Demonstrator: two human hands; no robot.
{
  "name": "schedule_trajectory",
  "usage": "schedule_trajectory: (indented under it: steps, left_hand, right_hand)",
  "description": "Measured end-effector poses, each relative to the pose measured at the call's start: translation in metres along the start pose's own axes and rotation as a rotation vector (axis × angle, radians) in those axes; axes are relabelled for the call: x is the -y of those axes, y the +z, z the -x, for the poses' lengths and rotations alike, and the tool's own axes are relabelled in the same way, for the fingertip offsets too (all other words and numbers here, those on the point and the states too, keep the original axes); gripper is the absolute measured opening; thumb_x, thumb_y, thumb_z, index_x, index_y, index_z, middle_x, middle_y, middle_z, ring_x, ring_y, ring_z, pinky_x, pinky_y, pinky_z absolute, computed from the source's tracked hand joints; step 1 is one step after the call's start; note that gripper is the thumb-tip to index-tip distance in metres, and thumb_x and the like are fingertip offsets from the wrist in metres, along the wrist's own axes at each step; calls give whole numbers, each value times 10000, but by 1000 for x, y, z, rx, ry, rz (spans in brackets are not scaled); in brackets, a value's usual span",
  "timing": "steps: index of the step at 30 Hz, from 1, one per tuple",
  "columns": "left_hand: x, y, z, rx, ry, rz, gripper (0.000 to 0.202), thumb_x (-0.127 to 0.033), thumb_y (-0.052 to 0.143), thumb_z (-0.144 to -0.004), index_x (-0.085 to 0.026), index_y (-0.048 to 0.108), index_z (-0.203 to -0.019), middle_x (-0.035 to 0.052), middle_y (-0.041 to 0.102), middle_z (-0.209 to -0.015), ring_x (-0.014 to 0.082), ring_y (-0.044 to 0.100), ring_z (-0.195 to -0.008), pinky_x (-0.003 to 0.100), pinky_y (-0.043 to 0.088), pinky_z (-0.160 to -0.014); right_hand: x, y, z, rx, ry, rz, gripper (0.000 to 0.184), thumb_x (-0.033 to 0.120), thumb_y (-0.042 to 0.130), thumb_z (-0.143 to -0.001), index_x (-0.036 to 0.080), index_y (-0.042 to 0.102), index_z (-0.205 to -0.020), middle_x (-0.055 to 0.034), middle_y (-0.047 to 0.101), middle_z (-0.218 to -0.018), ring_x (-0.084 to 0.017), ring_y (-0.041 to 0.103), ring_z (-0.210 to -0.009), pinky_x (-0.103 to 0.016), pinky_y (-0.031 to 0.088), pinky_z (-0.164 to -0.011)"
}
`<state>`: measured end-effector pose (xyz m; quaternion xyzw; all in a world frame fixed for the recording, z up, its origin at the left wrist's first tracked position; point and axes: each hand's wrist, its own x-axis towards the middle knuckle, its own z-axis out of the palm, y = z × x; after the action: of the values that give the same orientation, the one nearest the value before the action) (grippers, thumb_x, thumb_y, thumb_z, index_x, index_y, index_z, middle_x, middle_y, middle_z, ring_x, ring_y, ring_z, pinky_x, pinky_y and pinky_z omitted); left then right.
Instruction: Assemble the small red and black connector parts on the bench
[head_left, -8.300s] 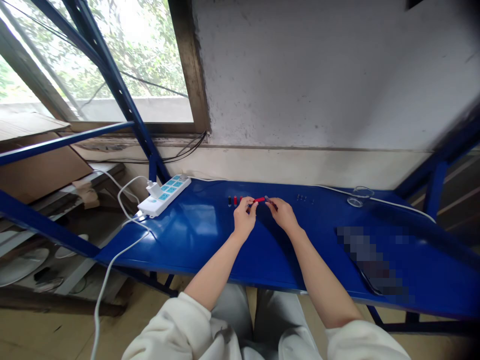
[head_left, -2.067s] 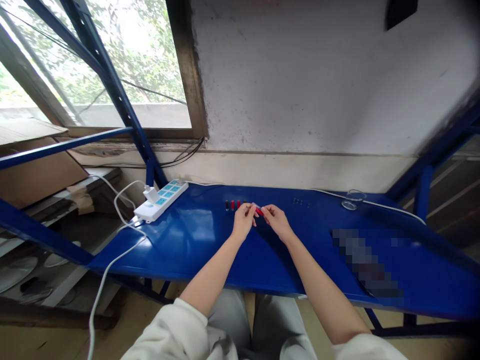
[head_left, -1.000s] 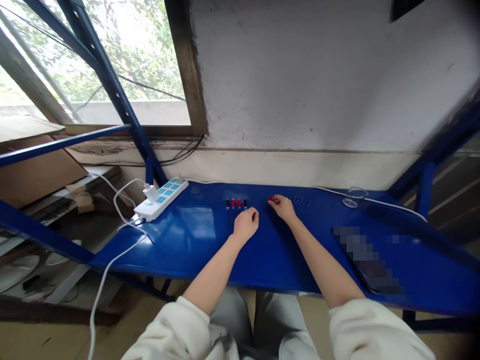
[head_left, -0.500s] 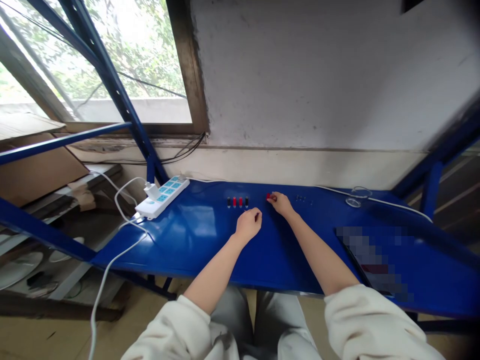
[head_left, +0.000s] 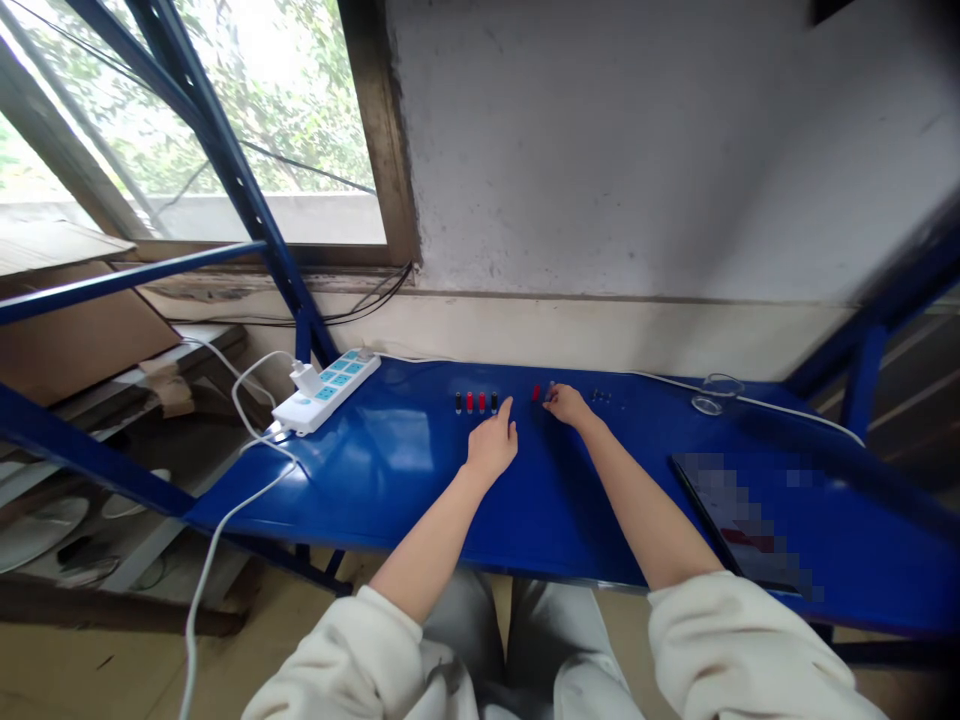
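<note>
Right hand (head_left: 568, 407) is held low over the blue bench (head_left: 390, 510), its thumb and fingertips drawn narrow at a small greyish piece (head_left: 550, 387); whether that piece is gripped or merely touched cannot be told. Just to its left, a small red piece (head_left: 536, 392) is seen on the bench, apart from the fingertips.

By the left hand (head_left: 493, 447) nothing can be seen to be held: its forefinger is stretched forward, the thumb is set apart from it, and the other fingers are curled. Its fingertip is placed just beside the right black cylinder (head_left: 494, 402), which is lined up with two red cylinders (head_left: 470, 401) and the left black cylinder (head_left: 458, 402). Beyond the right hand, tiny metal parts (head_left: 601, 396) are scattered on the bench.

The red piece can be judged light, stiff and smooth, easily rolled or tipped by a sideways nudge; it would best be taken around its middle, between thumb and forefinger, with little pressure. The greyish piece is too small to be made out clearly, but is probably hard and slippery, and best pinched across its sides.
</note>
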<state>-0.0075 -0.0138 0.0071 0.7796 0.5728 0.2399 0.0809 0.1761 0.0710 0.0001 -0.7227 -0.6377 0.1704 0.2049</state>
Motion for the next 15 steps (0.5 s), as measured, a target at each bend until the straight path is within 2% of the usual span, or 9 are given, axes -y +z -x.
schedule_trajectory:
  steps: [3, 6, 8, 11, 15]
  left_hand:
    - [4, -3, -3, 4, -93, -66, 624, -292, 353, -859, -214, 48, -1398, 75, 630, -857, 191, 614, -726, 267, 451, -625]
    - [7, -4, -5, 16, -140, -96, 639, -294, 335, -867, -211, -11, -1398, 84, 627, -878, 195, 619, -745, 277, 457, -643]
    - [8, -4, -6, 27, -150, -112, 594, -295, 306, -879, -222, 30, -1399, 91, 623, -907, 201, 618, -776, 284, 459, -663]
    - [7, -4, -9, -8, -149, -116, 491, -310, 265, -895, -247, 182, -1376, 103, 593, -1024, 199, 609, -833, 278, 457, -688]
    - [7, -1, -13, -52, -128, -85, 358, -311, 257, -904, -234, 458, -1190, 93, 560, -1086, 184, 596, -864, 253, 447, -696]
  right_hand:
    - [5, -12, 16, -3, 35, 23, 246, 181, 609, -697, 103, 616, -930, -128, 647, -844, -213, 610, -801, -258, 416, -630]
    - [11, -15, 39, -121, 7, -17, 197, 266, 536, -760, 144, 634, -880, -118, 652, -848, -212, 609, -792, -259, 410, -615]
    - [16, -10, 54, -184, -73, -96, 201, 280, 481, -789, 169, 634, -858, -92, 655, -826, -187, 607, -754, -249, 410, -605]
    - [23, 0, 69, -235, -251, -181, 222, 274, 439, -803, 188, 623, -893, -60, 651, -821, -158, 597, -720, -241, 416, -624]
    - [29, 12, 74, -215, -340, -192, 241, 279, 411, -817, 189, 613, -913, -58, 643, -829, -156, 586, -707, -245, 418, -624]
